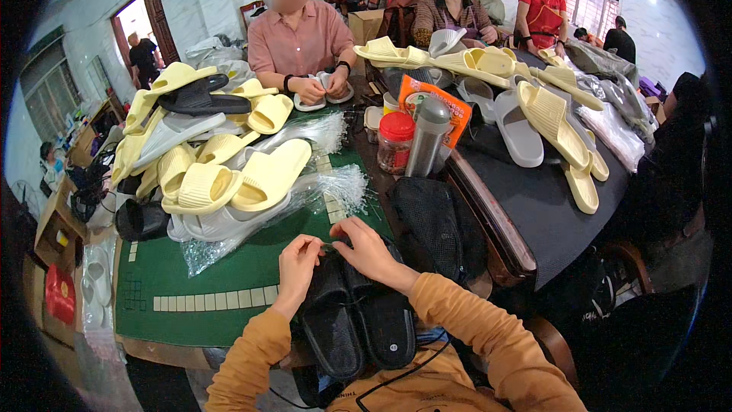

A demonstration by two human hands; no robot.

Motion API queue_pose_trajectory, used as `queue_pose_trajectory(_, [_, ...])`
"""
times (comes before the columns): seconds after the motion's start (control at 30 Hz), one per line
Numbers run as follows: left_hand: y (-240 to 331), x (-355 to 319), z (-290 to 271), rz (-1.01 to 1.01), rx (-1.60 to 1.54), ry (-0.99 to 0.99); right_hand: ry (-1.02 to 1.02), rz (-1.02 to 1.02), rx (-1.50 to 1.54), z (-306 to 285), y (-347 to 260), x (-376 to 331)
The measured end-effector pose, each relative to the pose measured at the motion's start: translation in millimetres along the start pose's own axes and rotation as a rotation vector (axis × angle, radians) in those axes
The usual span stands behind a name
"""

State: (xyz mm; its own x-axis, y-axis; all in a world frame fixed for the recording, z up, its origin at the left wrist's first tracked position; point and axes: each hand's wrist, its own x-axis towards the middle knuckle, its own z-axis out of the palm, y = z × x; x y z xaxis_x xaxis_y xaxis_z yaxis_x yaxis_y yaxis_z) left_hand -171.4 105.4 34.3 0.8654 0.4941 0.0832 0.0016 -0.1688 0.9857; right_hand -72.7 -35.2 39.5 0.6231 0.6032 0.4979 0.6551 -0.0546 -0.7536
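Observation:
A pair of black slide slippers, the left one [334,328] and the right one [387,328], lies side by side at the table's near edge, toes pointing away from me. Over their toe ends, my left hand [300,265] is closed with its fingertips pinched. Close beside it, my right hand [372,253] bends its thumb and fingers toward the same spot. Something thin and small seems to be between the fingertips; its kind is too small to make out. A small round pale sticker marks the right slipper's heel.
Yellow slippers [271,175] pile up at left, beside bundles of clear plastic strands [335,191] on the green mat [206,259]. A steel flask [429,137], a red-lidded jar [395,141] and a black mesh bag [431,221] stand ahead. Co-workers [301,42] sit across.

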Motion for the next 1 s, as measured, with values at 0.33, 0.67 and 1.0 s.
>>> queue_pose_trajectory(0.33, [-14,7,-1,-0.007,0.077,-0.037,-0.671,-0.385,0.343,-62,-206,13])
queue_pose_trajectory(0.67, [-2,1,-1,0.031,0.144,-0.038,-0.723,-0.559,0.686,-31,-245,-19])
queue_pose_trajectory(1.0, [-3,1,-2,-0.015,0.095,-0.018,-0.756,-0.577,0.754,-28,-248,-26])
